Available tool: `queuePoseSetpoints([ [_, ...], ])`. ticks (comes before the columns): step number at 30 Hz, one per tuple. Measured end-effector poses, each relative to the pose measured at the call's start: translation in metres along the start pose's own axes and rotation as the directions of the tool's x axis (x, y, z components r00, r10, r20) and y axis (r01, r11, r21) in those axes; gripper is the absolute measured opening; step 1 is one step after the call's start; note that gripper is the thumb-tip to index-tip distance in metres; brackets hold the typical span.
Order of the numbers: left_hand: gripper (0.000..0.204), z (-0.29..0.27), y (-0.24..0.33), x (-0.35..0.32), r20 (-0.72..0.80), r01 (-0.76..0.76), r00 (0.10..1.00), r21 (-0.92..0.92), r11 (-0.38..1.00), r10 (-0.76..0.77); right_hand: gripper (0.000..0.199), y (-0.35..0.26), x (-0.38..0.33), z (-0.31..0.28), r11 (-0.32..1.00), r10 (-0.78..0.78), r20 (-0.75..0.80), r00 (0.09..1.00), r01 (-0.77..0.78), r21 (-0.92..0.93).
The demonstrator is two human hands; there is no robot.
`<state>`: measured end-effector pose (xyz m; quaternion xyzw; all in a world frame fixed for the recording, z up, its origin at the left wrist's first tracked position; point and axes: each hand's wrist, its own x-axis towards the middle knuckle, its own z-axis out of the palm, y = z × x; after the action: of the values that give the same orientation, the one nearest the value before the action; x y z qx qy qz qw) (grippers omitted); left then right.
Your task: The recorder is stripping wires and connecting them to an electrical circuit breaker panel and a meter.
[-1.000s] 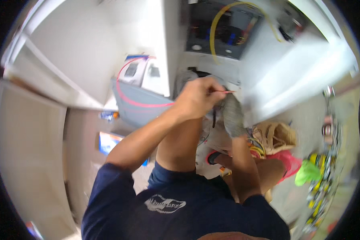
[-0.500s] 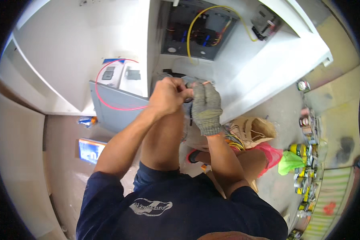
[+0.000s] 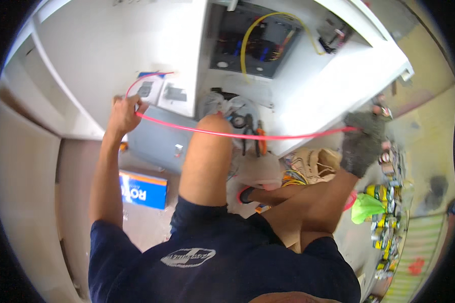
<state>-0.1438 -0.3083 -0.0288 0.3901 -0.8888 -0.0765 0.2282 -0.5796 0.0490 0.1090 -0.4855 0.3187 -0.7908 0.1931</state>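
A grey panel and the bent knee lie beneath a pink wire, stretched between the hands. Gloved right hand and bare left hand are closed around it; even, gentle pulling should avoid kinks.

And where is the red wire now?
In the head view, the red wire spans mid-picture between the left hand and gloved right hand, crossing the knee.

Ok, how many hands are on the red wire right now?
2: the bare left hand grips the red wire beside the grey panel; the gloved right hand holds it to the right of the raised knee. No other hand shows.
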Motion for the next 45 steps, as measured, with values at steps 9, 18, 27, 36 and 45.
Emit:
queuePoseSetpoints([
  [9,0.021,-0.085,0.031,-0.044,0.072,0.012,0.997,-0.041,0.999,-0.009,0.018,-0.135,-0.026,-0.106,0.998,-0.048,-0.282,0.958,0.038,-0.041],
  [18,0.025,-0.146,0.243,-0.103,0.078,-0.728,0.431,-0.558,0.398,0.899,0.012,-0.425,-0.085,-0.210,0.868,-0.403,-0.541,0.738,0.122,-0.481],
  [27,0.024,0.029,0.290,0.074,0.312,-0.812,0.533,-0.073,0.579,0.787,0.027,-0.440,-0.139,-0.058,0.512,-0.733,-0.383,0.562,0.086,-0.855],
  [36,0.036,0.150,0.250,0.212,0.479,-0.119,0.878,0.257,0.959,-0.019,0.038,-0.064,-0.097,0.026,0.649,-0.245,-0.108,0.964,0.080,-0.756],
  [45,0.036,0.222,0.264,0.264,-0.425,0.317,0.873,0.118,0.941,-0.240,0.026,0.138,0.082,-0.019,-0.216,-0.203,0.064,0.977,0.019,-0.976],
])
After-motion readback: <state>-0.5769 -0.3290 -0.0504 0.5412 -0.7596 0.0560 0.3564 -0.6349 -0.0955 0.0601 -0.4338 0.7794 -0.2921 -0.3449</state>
